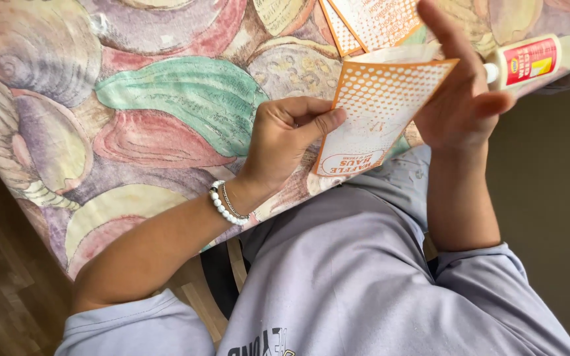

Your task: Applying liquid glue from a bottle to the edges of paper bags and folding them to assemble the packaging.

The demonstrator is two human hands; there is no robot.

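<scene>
Both hands grip one orange-dotted paper sleeve (pixel 377 112): left hand (pixel 285 142) pinched on its left edge, right hand (pixel 460 99) apparently cupped behind its right edge.

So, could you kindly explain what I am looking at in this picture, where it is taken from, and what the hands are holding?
There is no machine here: a person works with two bare hands, and the single picture comes from a camera worn on their head, looking down. The left hand, with a white bead bracelet on its wrist, pinches one edge of an orange and white dotted paper sleeve. The right hand holds the opposite edge, fingers spread behind it. The sleeve is lifted above a table covered by a shell-patterned cloth. On the cloth lie more orange and white papers and, to the right, a white glue bottle with a red label. The person wears a lilac shirt.
</scene>
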